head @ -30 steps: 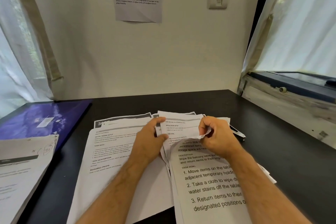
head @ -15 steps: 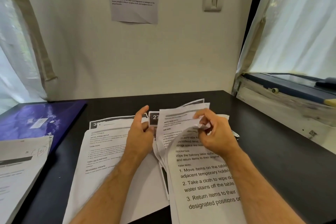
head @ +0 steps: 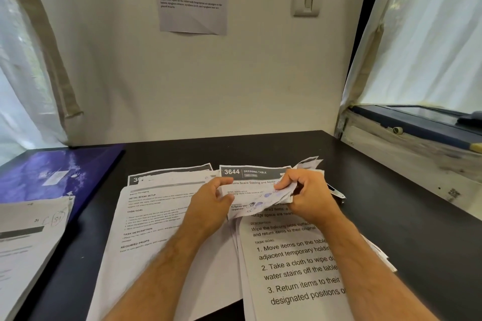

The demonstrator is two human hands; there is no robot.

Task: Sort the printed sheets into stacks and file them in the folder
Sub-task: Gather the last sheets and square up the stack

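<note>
A: Head view, grips?
B: Left hand and right hand both pinch the folded-back top sheets of the right stack.
A: Rest?
B: Left stack at 9 o'clock of it on the table; folder at 10 o'clock.

right hand now bunches folded-over top sheet lower | left hand pinches its left edge | 3644 sheet header now exposed
</note>
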